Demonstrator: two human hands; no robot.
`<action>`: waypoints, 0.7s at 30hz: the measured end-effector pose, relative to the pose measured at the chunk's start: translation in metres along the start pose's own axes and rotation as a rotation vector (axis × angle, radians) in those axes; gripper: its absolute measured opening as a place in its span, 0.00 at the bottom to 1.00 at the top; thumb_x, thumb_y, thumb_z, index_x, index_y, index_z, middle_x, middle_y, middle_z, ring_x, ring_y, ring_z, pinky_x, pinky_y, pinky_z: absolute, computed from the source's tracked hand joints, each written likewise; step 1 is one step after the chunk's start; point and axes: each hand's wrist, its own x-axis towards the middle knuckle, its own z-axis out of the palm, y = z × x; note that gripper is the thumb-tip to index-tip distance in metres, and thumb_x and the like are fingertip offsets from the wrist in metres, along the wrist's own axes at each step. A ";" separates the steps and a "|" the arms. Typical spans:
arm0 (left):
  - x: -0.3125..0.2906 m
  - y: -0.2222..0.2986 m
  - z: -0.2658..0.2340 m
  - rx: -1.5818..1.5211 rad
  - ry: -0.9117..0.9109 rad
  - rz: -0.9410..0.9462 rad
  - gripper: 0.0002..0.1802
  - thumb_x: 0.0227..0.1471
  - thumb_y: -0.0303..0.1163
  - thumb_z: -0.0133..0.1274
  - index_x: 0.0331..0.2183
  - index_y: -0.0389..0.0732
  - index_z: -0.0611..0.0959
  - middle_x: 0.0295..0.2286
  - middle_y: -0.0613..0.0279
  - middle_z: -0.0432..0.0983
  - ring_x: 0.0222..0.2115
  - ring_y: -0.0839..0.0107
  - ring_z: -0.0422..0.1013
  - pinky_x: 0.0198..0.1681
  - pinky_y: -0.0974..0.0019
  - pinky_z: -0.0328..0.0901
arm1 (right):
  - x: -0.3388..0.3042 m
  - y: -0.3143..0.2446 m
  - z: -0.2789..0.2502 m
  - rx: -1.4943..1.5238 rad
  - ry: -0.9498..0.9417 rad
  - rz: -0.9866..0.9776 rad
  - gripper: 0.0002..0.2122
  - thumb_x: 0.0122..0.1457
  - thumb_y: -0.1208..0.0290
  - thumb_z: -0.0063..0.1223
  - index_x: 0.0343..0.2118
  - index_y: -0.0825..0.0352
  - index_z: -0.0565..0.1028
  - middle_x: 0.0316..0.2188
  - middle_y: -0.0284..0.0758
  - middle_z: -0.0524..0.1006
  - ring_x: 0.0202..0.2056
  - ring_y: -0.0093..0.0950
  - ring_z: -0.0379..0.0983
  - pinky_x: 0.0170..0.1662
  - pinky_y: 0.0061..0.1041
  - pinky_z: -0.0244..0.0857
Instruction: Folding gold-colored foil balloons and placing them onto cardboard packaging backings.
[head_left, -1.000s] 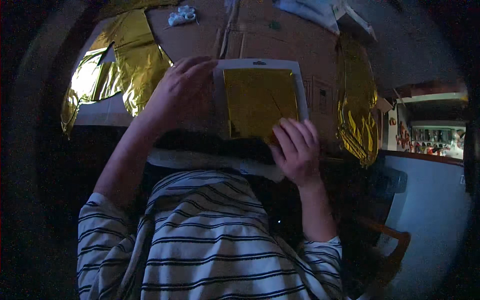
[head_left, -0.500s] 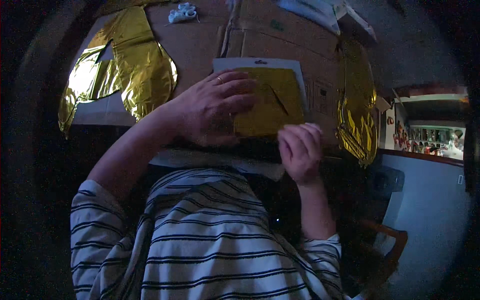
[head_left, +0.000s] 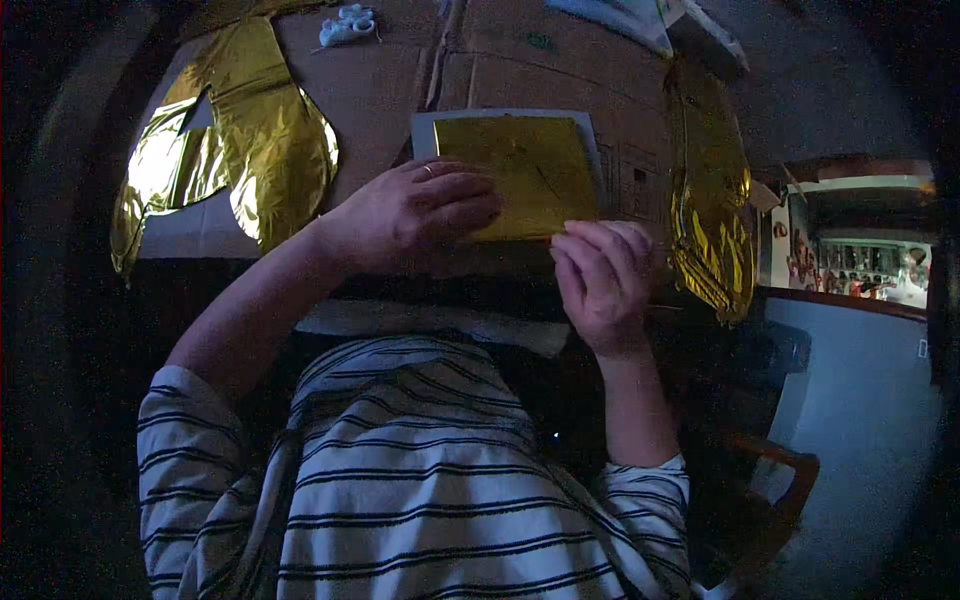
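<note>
A flat, folded square of gold foil [head_left: 520, 165] lies over a white card [head_left: 424, 128], whose border shows along the top and sides. My left hand [head_left: 420, 215], with a ring on one finger, is bent around the foil's near left corner; its thumb is hidden. At the near right corner, the fingers and thumb of my right hand [head_left: 605, 280] are closed on the foil's edge. To the left lies a crinkled gold foil shape [head_left: 275, 150] with a gap between its two lobes. Another gold foil piece [head_left: 708, 200] hangs down on the right.
Brown cardboard [head_left: 385, 80] covers the work surface. A small white bundle [head_left: 348, 25] sits at the far left, and pale packaging [head_left: 625, 22] at the far right. A wooden chair arm [head_left: 795, 490] and a blue-lit panel [head_left: 850, 400] stand at the right.
The slanting dark crease in the foil has faded and the sheet looks flatter. My right hand has come up to its near right corner. The left hand has shifted slightly along the near left corner.
</note>
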 end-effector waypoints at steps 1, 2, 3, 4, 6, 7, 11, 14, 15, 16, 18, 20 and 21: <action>-0.001 0.000 0.002 -0.021 0.005 -0.005 0.25 0.40 0.35 0.58 0.43 0.38 0.75 0.44 0.52 0.70 0.47 0.53 0.66 0.50 0.53 0.63 | -0.003 -0.001 0.000 -0.006 0.003 -0.021 0.08 0.45 0.77 0.61 0.31 0.63 0.76 0.35 0.30 0.73 0.37 0.29 0.68 0.42 0.32 0.61; -0.001 0.000 0.004 -0.006 -0.001 -0.004 0.25 0.41 0.34 0.58 0.44 0.38 0.75 0.44 0.52 0.70 0.47 0.54 0.66 0.50 0.54 0.63 | -0.005 -0.001 0.000 -0.012 0.006 -0.043 0.08 0.45 0.77 0.61 0.31 0.62 0.77 0.35 0.30 0.73 0.37 0.29 0.68 0.42 0.32 0.61; -0.002 0.000 0.005 0.010 -0.008 -0.003 0.25 0.41 0.34 0.58 0.44 0.38 0.75 0.44 0.53 0.70 0.47 0.55 0.67 0.50 0.54 0.63 | -0.008 -0.001 0.000 -0.037 -0.008 -0.071 0.09 0.45 0.76 0.61 0.31 0.62 0.77 0.35 0.31 0.73 0.37 0.29 0.68 0.41 0.32 0.61; -0.002 0.000 0.006 0.027 -0.015 -0.002 0.25 0.41 0.33 0.58 0.44 0.38 0.75 0.44 0.53 0.70 0.47 0.55 0.67 0.50 0.55 0.63 | -0.010 -0.002 0.001 -0.062 -0.022 -0.100 0.09 0.45 0.76 0.61 0.31 0.63 0.77 0.35 0.31 0.73 0.37 0.29 0.68 0.41 0.32 0.62; -0.003 -0.001 0.007 0.018 0.000 -0.015 0.25 0.41 0.32 0.58 0.44 0.38 0.75 0.44 0.54 0.71 0.46 0.57 0.68 0.49 0.56 0.65 | -0.015 -0.003 0.001 -0.100 -0.036 -0.149 0.09 0.45 0.76 0.61 0.31 0.63 0.77 0.35 0.31 0.72 0.37 0.29 0.67 0.40 0.31 0.62; -0.003 -0.001 0.008 0.013 0.008 -0.022 0.24 0.41 0.32 0.58 0.44 0.38 0.75 0.43 0.54 0.71 0.46 0.58 0.69 0.49 0.57 0.65 | -0.017 -0.004 0.001 -0.114 -0.036 -0.169 0.09 0.45 0.77 0.61 0.31 0.63 0.77 0.35 0.31 0.72 0.36 0.29 0.67 0.39 0.31 0.62; 0.001 0.003 0.009 -0.296 0.062 -0.250 0.22 0.41 0.30 0.58 0.42 0.38 0.77 0.41 0.55 0.74 0.42 0.58 0.71 0.44 0.60 0.69 | -0.022 -0.005 0.003 -0.115 -0.034 -0.173 0.09 0.45 0.77 0.60 0.32 0.64 0.77 0.34 0.32 0.72 0.34 0.29 0.68 0.37 0.30 0.63; 0.000 0.003 0.011 -0.607 0.071 -0.439 0.20 0.42 0.29 0.57 0.41 0.37 0.77 0.40 0.54 0.74 0.39 0.56 0.73 0.41 0.60 0.70 | -0.021 -0.006 0.004 -0.111 -0.038 -0.171 0.10 0.45 0.79 0.59 0.33 0.64 0.77 0.32 0.32 0.72 0.32 0.29 0.68 0.36 0.30 0.63; 0.004 0.007 0.004 -0.651 0.059 -0.521 0.20 0.42 0.29 0.57 0.41 0.37 0.77 0.40 0.54 0.74 0.38 0.56 0.73 0.41 0.60 0.70 | -0.022 -0.005 0.005 -0.103 -0.022 -0.159 0.10 0.45 0.79 0.59 0.33 0.64 0.77 0.32 0.32 0.72 0.32 0.29 0.68 0.35 0.29 0.63; 0.006 0.008 0.001 -0.618 0.052 -0.522 0.19 0.43 0.29 0.57 0.41 0.37 0.77 0.40 0.53 0.74 0.38 0.55 0.73 0.40 0.59 0.70 | -0.023 -0.004 0.007 -0.095 -0.006 -0.146 0.10 0.45 0.79 0.59 0.33 0.64 0.77 0.32 0.32 0.72 0.32 0.29 0.68 0.35 0.29 0.63; 0.009 0.009 -0.005 -0.474 0.044 -0.445 0.19 0.44 0.29 0.57 0.41 0.37 0.77 0.39 0.52 0.74 0.37 0.55 0.73 0.40 0.59 0.70 | -0.023 -0.003 0.009 -0.088 0.018 -0.115 0.10 0.46 0.79 0.59 0.33 0.64 0.77 0.31 0.32 0.72 0.32 0.29 0.69 0.34 0.28 0.64; 0.009 0.009 -0.005 -0.337 0.032 -0.355 0.19 0.45 0.29 0.56 0.42 0.37 0.77 0.39 0.52 0.75 0.36 0.54 0.74 0.39 0.59 0.70 | -0.018 -0.005 0.009 -0.089 0.033 -0.078 0.10 0.46 0.79 0.58 0.34 0.64 0.77 0.30 0.33 0.72 0.31 0.29 0.69 0.33 0.28 0.64; 0.008 0.007 -0.005 -0.310 0.021 -0.345 0.19 0.45 0.29 0.56 0.42 0.37 0.77 0.38 0.52 0.75 0.36 0.54 0.74 0.38 0.59 0.70 | -0.015 -0.006 0.009 -0.100 0.030 -0.044 0.09 0.46 0.79 0.58 0.33 0.64 0.77 0.29 0.33 0.72 0.30 0.29 0.69 0.33 0.28 0.64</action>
